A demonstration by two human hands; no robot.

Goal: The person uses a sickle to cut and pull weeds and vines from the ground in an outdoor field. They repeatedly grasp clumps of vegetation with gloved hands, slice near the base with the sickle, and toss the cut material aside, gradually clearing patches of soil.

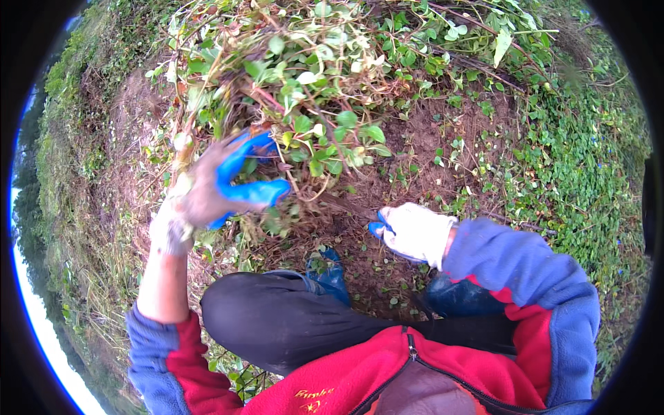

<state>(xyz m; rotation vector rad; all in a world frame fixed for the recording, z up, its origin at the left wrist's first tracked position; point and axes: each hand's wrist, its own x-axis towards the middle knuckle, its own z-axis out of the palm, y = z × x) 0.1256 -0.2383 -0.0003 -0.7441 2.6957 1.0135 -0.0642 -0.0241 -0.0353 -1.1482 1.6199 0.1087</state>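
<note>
My left hand [218,181], in a soiled white work glove with blue-coated fingers, is spread beside a heap of cut leafy vines [311,88]. Its thumb and fingers are apart, and motion blurs it a little. Loose stems hang close to the fingertips; I see none gripped. My right hand [417,231] wears the same kind of glove, back upward, fingers curled around the near end of a narrow brown tool or stick [345,205]. The far end of that piece runs left under the vine stems, where it is hidden.
Blue rubber boots, left [329,275] and right [461,295], stand on bare brown soil [441,135] strewn with leaf scraps. My bent knee [244,311] is close below my left hand. Low green creeper [570,176] covers the ground at right; dry grass [88,270] grows at left.
</note>
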